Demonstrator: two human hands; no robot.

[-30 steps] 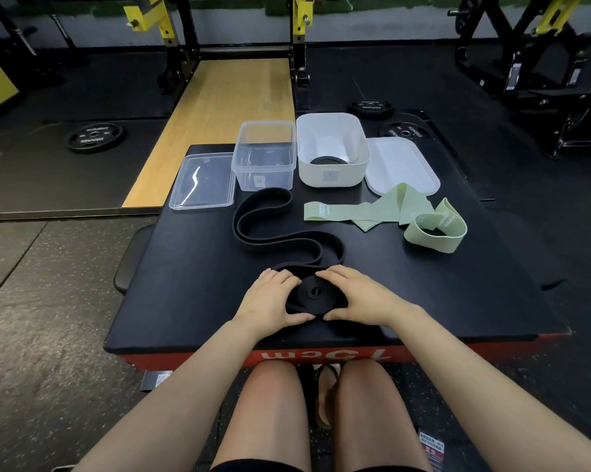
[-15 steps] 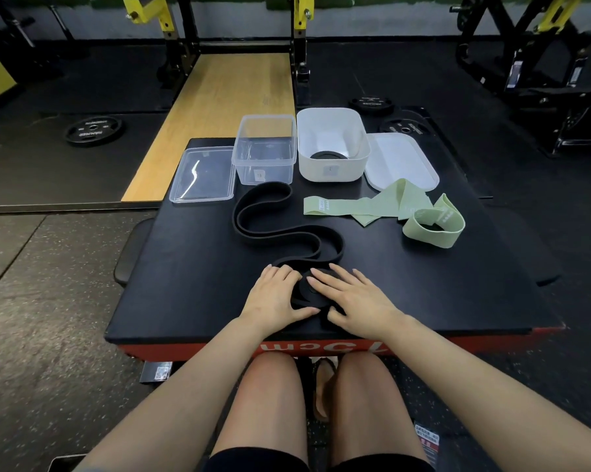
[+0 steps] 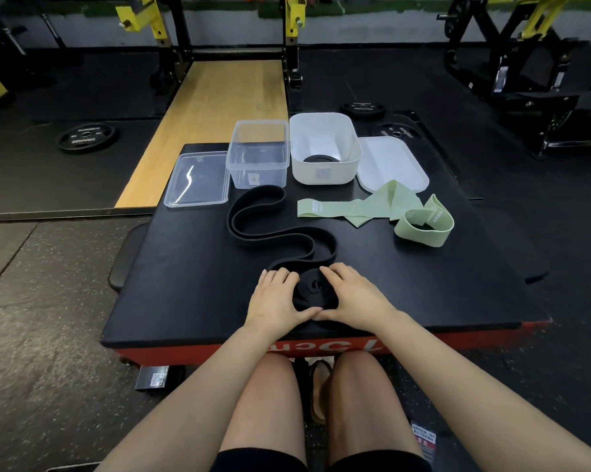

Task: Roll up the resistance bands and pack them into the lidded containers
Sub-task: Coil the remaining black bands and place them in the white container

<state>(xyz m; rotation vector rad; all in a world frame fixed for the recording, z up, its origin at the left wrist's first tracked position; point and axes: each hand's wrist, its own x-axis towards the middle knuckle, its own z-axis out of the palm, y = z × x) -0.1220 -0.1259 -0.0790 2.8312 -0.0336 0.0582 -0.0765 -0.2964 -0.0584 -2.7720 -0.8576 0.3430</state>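
**The black coil is back between my two hands**

Half a second ago my right hand [image 3: 353, 294] lay flat over the coil and hid it. Now it has moved aside, and the spiral of the black band [image 3: 316, 287] shows again between both hands. My left hand [image 3: 275, 298] cups the coil from its left side, the right from its right side, and my thumbs nearly meet on the near side of it. The fingers [image 3: 335, 272] are curved around the roll and hold it tight. I judge the rolling is about one third done, because a long tail [image 3: 270, 229] snakes away from the coil toward the clear container [image 3: 258, 155].

The coil sits close to the near edge of the worktop [image 3: 185, 284], so I should roll away from me. Beyond the coil the surface is open up to the tail's loops. The green bands [image 3: 382, 212] lie beyond the coil to the right, well apart. The white container [image 3: 324, 165], beside the clear one, already holds a black roll.
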